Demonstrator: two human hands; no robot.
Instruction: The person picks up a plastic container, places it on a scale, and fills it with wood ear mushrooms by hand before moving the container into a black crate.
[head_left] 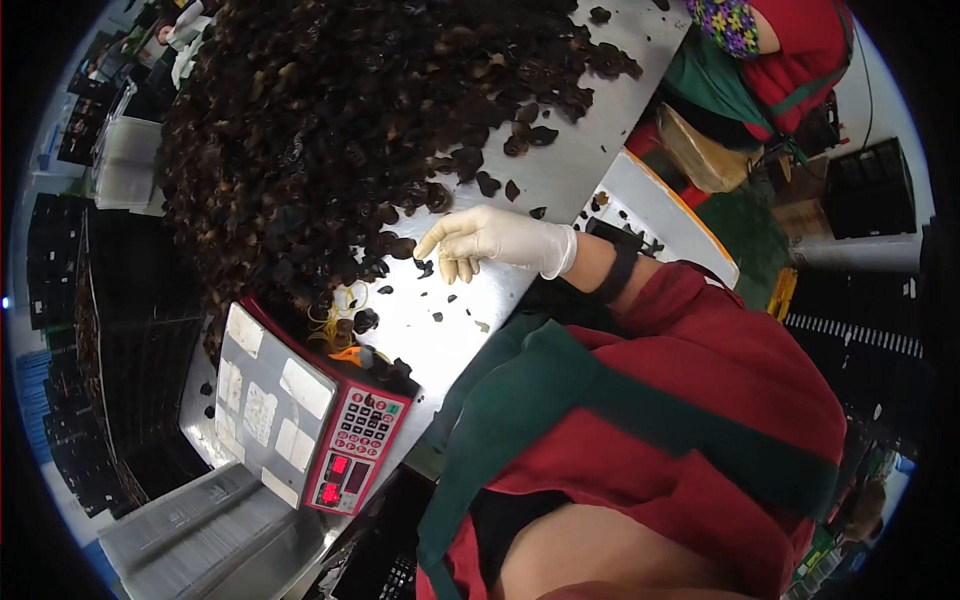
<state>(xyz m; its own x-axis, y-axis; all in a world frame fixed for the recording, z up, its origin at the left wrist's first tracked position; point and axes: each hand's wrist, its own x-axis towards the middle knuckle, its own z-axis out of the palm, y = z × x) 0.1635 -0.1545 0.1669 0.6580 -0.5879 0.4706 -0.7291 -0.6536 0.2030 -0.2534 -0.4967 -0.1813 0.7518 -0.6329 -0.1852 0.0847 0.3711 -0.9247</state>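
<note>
My right hand [490, 242], in a pale thin glove with a dark band at the wrist, hovers over the metal table [450, 330]. Its fingers are loosely bent and apart, and I see nothing held in them. Just beyond the fingertips lies the edge of a large heap of dark, curled pieces like wood ear mushrooms [300, 170]. A small dark scrap [425, 268] sits right by the fingers. Nearer to me stands a red digital scale [362, 440] with a keypad and lit red digits. My left hand is out of the picture.
Yellow rubber bands [325, 330] and an orange-handled tool [350, 355] lie beside the scale. A white tray [690, 235] with dark scraps sits to the right. A co-worker in a red top [805, 50] is at upper right. Black crates [870, 185] are stacked around.
</note>
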